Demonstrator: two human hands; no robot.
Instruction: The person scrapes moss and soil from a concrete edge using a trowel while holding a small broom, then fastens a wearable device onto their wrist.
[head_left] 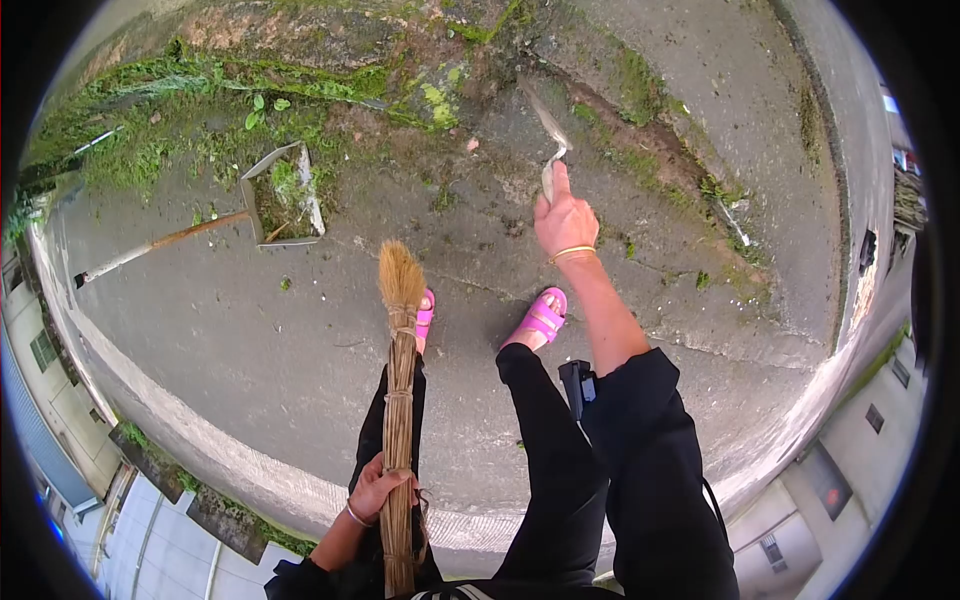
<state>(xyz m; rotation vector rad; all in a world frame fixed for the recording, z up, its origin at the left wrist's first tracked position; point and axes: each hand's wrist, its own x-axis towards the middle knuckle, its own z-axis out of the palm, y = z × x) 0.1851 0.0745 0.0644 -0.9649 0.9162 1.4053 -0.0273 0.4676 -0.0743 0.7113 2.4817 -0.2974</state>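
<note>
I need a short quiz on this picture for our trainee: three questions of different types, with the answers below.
1. Which hand grips the straw broom?
2. True or false: the long-handled dustpan has nothing in it.
3. Choose one. In relation to the pink sandals, the blade held out by the right hand points: a) toward them; b) away from them.

Key:
1. The left hand.
2. False: green weeds lie in it.
3. b.
</note>
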